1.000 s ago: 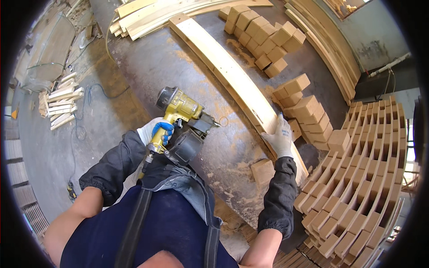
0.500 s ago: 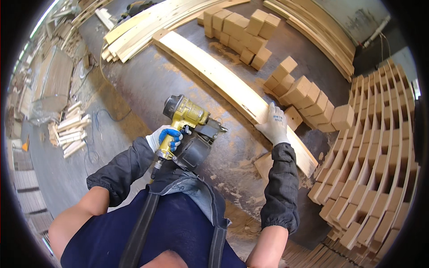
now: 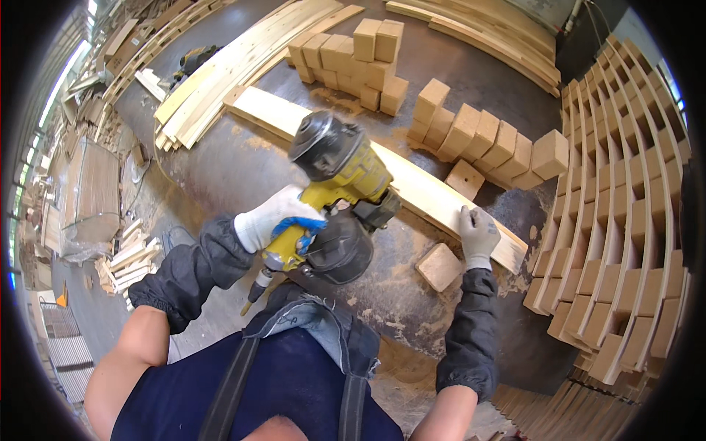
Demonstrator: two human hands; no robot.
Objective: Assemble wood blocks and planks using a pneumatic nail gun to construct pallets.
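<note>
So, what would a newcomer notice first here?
First comes the yellow and black nail gun, in the left hand near centre. Beyond it, a long pale wooden board runs diagonally, the right hand at its near end. At right stands a stack of brown blocks and pale strips.

Long board [image 3: 429, 192] — partly hidden behind the yellow nail gun [image 3: 359, 175]

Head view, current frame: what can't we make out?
All head view:
Yellow-and-black nail gun: nose tip blurred; contact with the board below unclear.
White-and-blue-gloved left hand: its own fingers hide part of the handle.
Long pale wooden board: middle stretch behind the nail gun.
Pale-gloved right hand: fingertips curled, hidden by its knuckles.
Brown block-and-slat stack: far side cut off by the dark rim.
</note>
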